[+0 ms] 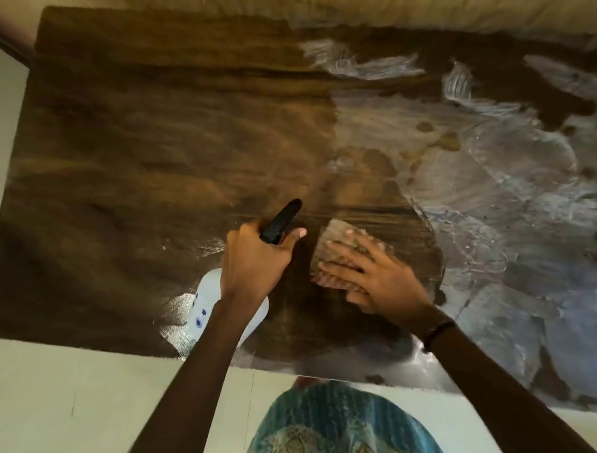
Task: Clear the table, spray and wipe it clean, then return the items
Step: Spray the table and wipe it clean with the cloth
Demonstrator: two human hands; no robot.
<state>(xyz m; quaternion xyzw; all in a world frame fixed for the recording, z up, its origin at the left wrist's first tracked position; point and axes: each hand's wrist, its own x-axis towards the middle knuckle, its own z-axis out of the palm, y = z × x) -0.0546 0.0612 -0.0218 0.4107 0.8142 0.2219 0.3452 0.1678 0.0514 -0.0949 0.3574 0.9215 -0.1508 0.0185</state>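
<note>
The counter (146, 133) is a dark wooden top, seen from above, and both hands work near its front edge. The left hand (255, 255) is curled around the neck of a spray bottle (206, 312); it grips the black trigger head (280, 221), whose nozzle points away from the person. The white body of the spray bottle, with small blue marks on it, hangs below the wrist, just over the counter. Just to the right of the spray bottle, the right hand (369, 272) lies flat with straight, spread fingers and presses on a brownish cloth (338, 244), which rests on the counter. A dark band (437, 332) sits on the right wrist. Further right of the spray bottle, a large part of the counter is covered with pale, wet, streaky smears (490, 207), while the part to its left looks dark. Below the front edge of the counter a blue patterned garment (336, 442) and a pale floor (57, 404) are visible.
</note>
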